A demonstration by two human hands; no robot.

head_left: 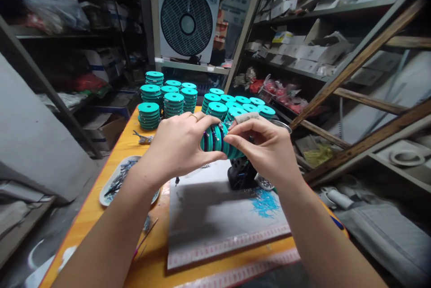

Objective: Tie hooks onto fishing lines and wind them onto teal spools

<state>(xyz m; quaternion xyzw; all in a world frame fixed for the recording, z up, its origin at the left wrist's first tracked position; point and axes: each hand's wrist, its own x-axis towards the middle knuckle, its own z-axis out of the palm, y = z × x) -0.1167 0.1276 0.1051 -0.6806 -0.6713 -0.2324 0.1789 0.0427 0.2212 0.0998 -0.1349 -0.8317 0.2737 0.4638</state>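
Observation:
Both my hands hold one stack of teal ring-shaped discs sideways above the table. My left hand wraps its fingers round the stack's left end, thumb underneath. My right hand pinches the right end, and its index finger wears a strip of tape. A small black device stands just under the stack. Several upright stacks of the same teal discs fill the far end of the orange table.
A grey cutting mat with teal shavings lies before me. A white dish of small dark metal parts sits at the left. Cluttered shelves line both sides, a box fan stands behind, and wooden beams slant at the right.

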